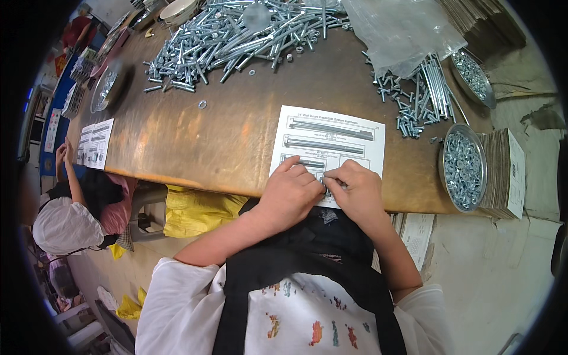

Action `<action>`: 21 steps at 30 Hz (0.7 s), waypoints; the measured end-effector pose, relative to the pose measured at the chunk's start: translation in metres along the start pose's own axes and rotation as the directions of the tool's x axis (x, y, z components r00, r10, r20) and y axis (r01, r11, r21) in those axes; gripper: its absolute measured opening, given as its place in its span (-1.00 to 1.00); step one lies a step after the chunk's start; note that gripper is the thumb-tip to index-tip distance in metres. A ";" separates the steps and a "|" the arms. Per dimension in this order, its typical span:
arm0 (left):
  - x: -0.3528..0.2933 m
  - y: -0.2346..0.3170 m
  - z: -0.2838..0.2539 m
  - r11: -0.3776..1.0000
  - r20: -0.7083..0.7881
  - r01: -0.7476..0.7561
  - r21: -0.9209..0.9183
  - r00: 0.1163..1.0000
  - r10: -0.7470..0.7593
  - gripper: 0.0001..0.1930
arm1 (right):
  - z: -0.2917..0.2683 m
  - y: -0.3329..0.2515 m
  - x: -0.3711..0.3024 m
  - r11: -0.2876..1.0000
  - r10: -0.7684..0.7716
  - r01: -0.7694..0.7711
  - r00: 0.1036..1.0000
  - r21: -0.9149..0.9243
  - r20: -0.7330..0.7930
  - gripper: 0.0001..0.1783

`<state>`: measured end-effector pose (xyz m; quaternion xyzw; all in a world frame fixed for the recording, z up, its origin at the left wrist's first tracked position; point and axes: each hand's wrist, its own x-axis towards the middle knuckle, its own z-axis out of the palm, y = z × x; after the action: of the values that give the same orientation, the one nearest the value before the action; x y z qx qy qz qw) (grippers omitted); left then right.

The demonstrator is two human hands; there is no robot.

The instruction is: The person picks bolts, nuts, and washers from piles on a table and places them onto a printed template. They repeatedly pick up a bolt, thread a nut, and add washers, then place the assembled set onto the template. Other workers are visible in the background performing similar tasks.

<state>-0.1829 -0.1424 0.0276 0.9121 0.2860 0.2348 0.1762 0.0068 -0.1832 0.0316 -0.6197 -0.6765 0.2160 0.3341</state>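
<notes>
My left hand (289,192) and right hand (357,190) pinch shut on a small metal part (326,189) over the near edge of the printed sheet (329,142) on the bench (231,130) — best worked low, I judge, fingers steady.

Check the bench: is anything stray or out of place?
A single washer lies alone on the wooden table, apart from the big bolt pile. Another sits loose near the pile's edge. Otherwise nothing stands out.
</notes>
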 end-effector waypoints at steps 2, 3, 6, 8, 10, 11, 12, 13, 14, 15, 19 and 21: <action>0.000 0.003 0.003 1.000 -0.001 0.008 0.009 1.000 -0.008 -0.75 | -0.005 0.004 -0.003 0.999 0.011 -0.011 1.000 -0.041 0.003 -0.88; 0.001 0.005 0.001 0.999 -0.006 0.036 -0.012 0.999 -0.036 -0.73 | -0.010 0.006 -0.004 0.999 0.041 -0.041 0.999 -0.024 -0.017 -0.87; 0.007 0.009 -0.003 0.995 -0.009 0.091 -0.047 0.996 -0.091 -0.66 | -0.019 0.010 -0.008 0.992 0.119 -0.121 0.992 0.048 0.042 -0.87; 0.012 0.009 -0.001 0.996 -0.007 0.089 -0.026 0.996 -0.089 -0.62 | -0.019 0.013 -0.008 0.989 0.119 -0.125 0.990 0.080 0.079 -0.87; 0.012 0.007 0.001 0.996 0.010 0.082 -0.026 0.997 -0.081 -0.60 | -0.014 0.017 -0.009 0.991 0.079 -0.087 0.994 0.099 0.080 -0.87; 0.012 0.006 0.002 0.997 0.019 0.079 -0.024 0.997 -0.079 -0.58 | -0.013 0.018 -0.009 0.992 0.059 -0.066 0.996 0.104 0.067 -0.87; 0.012 0.006 0.002 0.996 0.025 0.087 -0.015 0.996 -0.087 -0.59 | -0.012 0.019 -0.008 0.993 0.039 -0.044 0.998 0.110 0.053 -0.88; 0.011 0.005 0.002 0.996 0.031 0.093 -0.010 0.995 -0.093 -0.59 | -0.011 0.020 -0.009 0.993 0.020 -0.025 0.999 0.113 0.039 -0.88; 0.011 0.005 0.003 0.995 0.037 0.099 -0.004 0.994 -0.099 -0.59 | -0.009 0.021 -0.008 0.994 0.006 -0.008 1.000 0.108 0.025 -0.88; 0.010 0.004 0.003 0.995 0.028 0.100 -0.006 0.995 -0.100 -0.59 | -0.006 0.021 -0.008 0.995 -0.008 0.007 1.000 0.104 0.009 -0.88; 0.009 0.004 0.005 0.995 0.016 0.099 -0.013 0.995 -0.099 -0.60 | 0.000 0.022 -0.011 0.997 -0.035 0.039 0.998 0.070 -0.053 -0.87; 0.009 0.005 0.005 0.994 0.042 0.113 -0.006 0.993 -0.113 -0.60 | 0.004 0.023 -0.015 0.994 -0.071 0.076 0.995 0.075 -0.074 -0.85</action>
<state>-0.1713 -0.1421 0.0287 0.8984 0.3325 0.2068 0.1989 0.0202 -0.1939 0.0095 -0.5883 -0.6777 0.2075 0.3892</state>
